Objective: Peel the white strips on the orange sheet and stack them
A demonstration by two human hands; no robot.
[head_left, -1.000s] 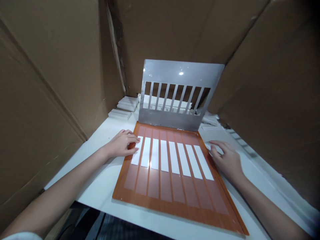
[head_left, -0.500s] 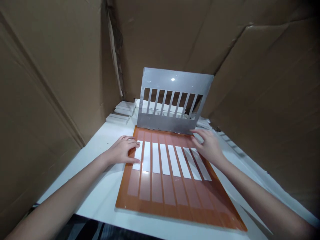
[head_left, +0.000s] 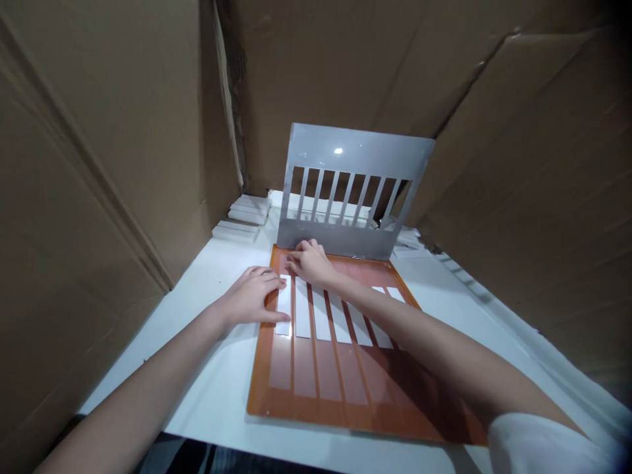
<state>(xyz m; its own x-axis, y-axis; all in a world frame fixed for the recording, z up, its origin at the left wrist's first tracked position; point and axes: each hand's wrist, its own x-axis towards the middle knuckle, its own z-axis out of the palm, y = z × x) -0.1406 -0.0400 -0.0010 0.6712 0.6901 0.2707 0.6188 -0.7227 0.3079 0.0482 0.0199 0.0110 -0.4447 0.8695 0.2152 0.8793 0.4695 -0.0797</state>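
On an orange-brown board with pale slot-like bands lies a row of several white strips, side by side. My left hand is at the board's left edge, thumb and fingers apart, touching the leftmost white strip near both its ends. My right hand reaches across to the upper left of the board, just above the tops of the first strips. Its fingers are bent and parted from the thumb, with nothing visible in them. My right forearm covers part of the strips on the right.
A grey slotted metal plate stands upright along the board's far edge. White stacked pieces lie at the back left, and more pale pieces at the back right. Cardboard walls enclose the white table.
My right hand has moved left from the board's far right corner to the upper left, its forearm now crossing the board. My left hand stays at the leftmost strip.
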